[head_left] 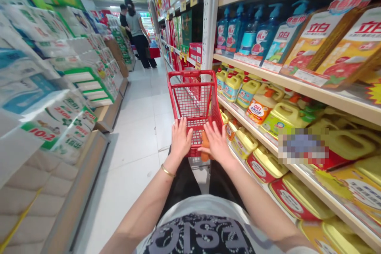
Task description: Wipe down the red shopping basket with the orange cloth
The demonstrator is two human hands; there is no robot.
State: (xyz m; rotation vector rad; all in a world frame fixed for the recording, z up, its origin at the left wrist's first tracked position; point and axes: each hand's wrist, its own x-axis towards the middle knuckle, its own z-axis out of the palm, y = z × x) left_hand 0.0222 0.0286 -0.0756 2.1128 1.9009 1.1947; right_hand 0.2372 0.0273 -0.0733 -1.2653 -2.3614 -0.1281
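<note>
A small red shopping cart (193,99) stands in the aisle straight ahead of me, close to the right-hand shelves. My left hand (180,139) rests on the near rim of the cart, fingers laid over its edge. My right hand (216,141) lies on the same rim to the right, fingers stretched forward, with an orange handle piece (205,145) showing just beneath it. A gold bangle (167,172) circles my left wrist.
Shelves on the right (297,81) hold yellow detergent jugs and blue pump bottles. Stacked tissue packs (59,99) line the left side on a low wooden platform. Two people (135,31) stand far down the white-tiled aisle (139,127) beside a red basket.
</note>
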